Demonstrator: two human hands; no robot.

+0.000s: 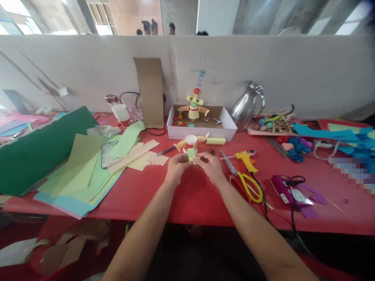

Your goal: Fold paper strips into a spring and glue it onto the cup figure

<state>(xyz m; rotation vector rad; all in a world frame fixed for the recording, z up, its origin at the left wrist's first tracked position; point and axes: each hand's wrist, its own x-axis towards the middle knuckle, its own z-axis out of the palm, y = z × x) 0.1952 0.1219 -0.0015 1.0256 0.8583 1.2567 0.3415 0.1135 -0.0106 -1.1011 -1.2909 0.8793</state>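
Note:
Between my left hand [178, 168] and my right hand [211, 167] is a small folded piece of yellow-green paper [191, 154]. Fingers of both hands pinch it from either side, above the red table. Just beyond it sits a small paper figure body [191, 141] with a white round top and springy folded arms. A rolled yellow paper tube [216, 141] lies to its right. Farther back, a finished-looking paper robot figure [194, 105] with a red ball on its head stands in a white box [202, 134].
Yellow-handled scissors [249, 186] and a yellow glue gun [247, 160] lie to the right, near a purple device with a cable [288, 190]. Coloured paper sheets [79, 171], a phone [108, 153] and a green board [47, 150] are left. A metal jug [245, 105] stands behind.

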